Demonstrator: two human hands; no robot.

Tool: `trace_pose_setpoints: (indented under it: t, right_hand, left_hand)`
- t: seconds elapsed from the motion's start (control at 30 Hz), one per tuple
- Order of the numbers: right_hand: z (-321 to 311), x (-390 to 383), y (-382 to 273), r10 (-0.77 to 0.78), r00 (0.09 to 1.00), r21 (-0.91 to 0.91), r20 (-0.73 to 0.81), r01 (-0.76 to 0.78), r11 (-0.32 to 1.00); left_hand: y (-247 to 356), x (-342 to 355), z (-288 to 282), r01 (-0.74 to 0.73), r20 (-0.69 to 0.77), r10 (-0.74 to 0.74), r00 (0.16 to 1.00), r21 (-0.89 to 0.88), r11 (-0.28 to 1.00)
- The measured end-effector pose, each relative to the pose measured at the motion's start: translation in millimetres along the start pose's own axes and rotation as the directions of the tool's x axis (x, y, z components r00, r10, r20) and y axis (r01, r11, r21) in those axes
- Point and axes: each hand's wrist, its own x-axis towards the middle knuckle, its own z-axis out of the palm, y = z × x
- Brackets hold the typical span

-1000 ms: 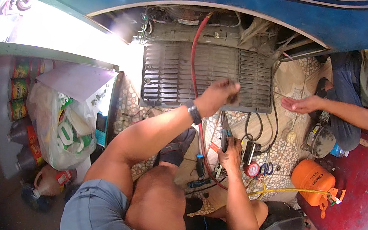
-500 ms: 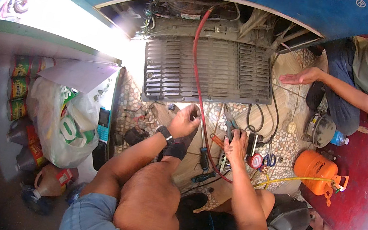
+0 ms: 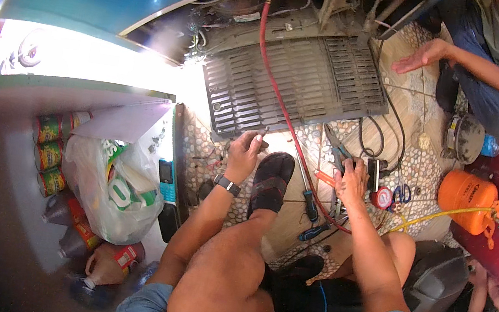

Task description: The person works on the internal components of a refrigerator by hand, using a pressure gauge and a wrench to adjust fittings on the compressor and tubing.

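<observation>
Your right hand point(image 3: 352, 183) gripped the pliers point(image 3: 338, 150); your left hand point(image 3: 241, 160) curled near the grille point(image 3: 306, 77), though I couldn't tell whether it held anything; a red hose point(image 3: 269, 68) crossed the grille.

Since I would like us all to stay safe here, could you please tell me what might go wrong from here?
The grey metal pliers in the right hand sit close to the flexible red hose and might nick it. The blue-and-black-handled screwdriver lies near the black sandal, so a small step could send it rolling. The thin yellow hose runs from the orange metal cylinder towards the right forearm, which might snag it.
</observation>
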Motion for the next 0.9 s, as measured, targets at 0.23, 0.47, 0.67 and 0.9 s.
trace_pose_setpoints:
  t: [0.23,0.47,0.67,0.9]
  right_hand:
    - [0.0,2.0,-0.6,0.035,0.999,0.053,0.02,-0.036,0.998]
    - [-0.8,4.0,-4.2,0.095,0.99,0.078,0.1,-0.103,0.992]
    - [3.9,1.7,-2.0,0.068,0.997,0.082,0.046,-0.072,0.994]
    - [-2.5,1.4,-1.3,0.122,0.99,0.063,0.075,-0.127,0.99]
  left_hand:
    - [-30.8,-4.8,-10.1,0.075,0.007,-0.076,0.997,0.043,0.996]
    - [-21.2,10.3,7.2,0.051,0.018,-0.051,0.999,-0.022,0.998]
    - [-3.7,32.0,15.1,-0.008,0.038,0.008,0.999,0.0,1.0]
    - [90.8,65.7,17.3,-0.206,-0.02,0.216,0.976,0.222,0.953]
